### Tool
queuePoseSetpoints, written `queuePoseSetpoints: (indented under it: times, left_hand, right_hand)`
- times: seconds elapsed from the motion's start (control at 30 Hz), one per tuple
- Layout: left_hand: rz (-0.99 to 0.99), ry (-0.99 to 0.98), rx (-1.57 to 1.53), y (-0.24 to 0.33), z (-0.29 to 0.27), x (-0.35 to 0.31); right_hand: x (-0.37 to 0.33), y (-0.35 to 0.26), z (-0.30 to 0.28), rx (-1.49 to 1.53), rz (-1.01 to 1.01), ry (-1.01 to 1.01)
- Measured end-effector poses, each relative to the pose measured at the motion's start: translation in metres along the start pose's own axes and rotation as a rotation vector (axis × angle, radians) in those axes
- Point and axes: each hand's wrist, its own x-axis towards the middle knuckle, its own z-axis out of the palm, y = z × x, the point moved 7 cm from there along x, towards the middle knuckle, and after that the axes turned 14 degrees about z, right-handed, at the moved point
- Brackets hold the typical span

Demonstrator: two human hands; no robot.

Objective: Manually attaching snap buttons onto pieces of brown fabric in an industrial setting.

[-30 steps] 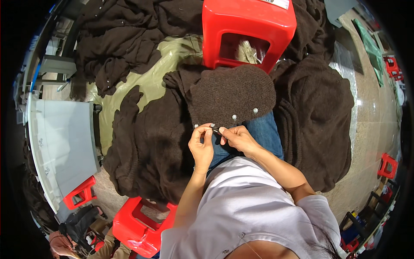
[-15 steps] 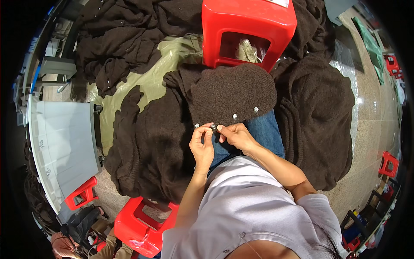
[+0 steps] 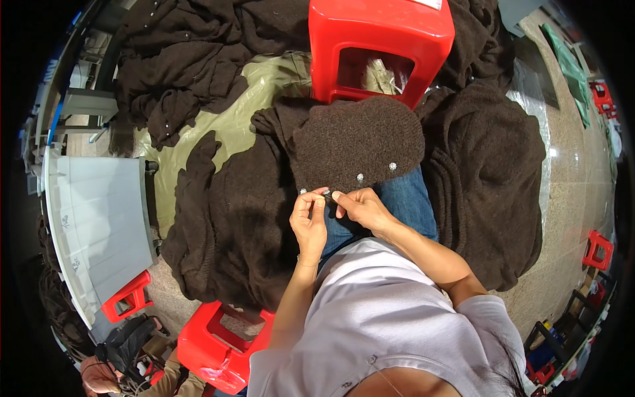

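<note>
Head view: both hands point(image 3: 309, 221) point(image 3: 360, 206) pinch the brown knit panel point(image 3: 357, 142), red stool point(image 3: 380, 43) just beyond.

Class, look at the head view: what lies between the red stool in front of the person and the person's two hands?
In the head view, the brown knitted piece with small silver studs lies between the red stool and the left hand and right hand, which pinch its near edge.

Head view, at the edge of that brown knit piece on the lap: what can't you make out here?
- What the left hand and right hand pinch at the edge of the brown knit piece: too small, hidden by the fingers.
- Any thread or needle: too fine to see.
- Contents of the clear bag inside the red stool: blurred, partly behind the stool's wall.
- Person at the lower left: cut off by the picture's rim.
</note>
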Motion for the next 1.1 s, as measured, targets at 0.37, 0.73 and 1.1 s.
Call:
queuePoseSetpoints:
  times: [0.37,0.73,1.1]
  left_hand:
    - [0.056,0.083,0.074,0.002,-0.012,0.0]
    - [0.716,-0.1,0.744,0.063,0.033,0.009]
    - [0.449,-0.213,0.598,0.026,0.069,0.007]
  right_hand:
    - [-0.008,0.003,-0.011,0.019,-0.005,-0.021]
    - [-0.031,0.034,-0.085,0.635,-0.13,0.139]
    - [0.001,0.018,-0.042,0.819,0.015,-0.138]
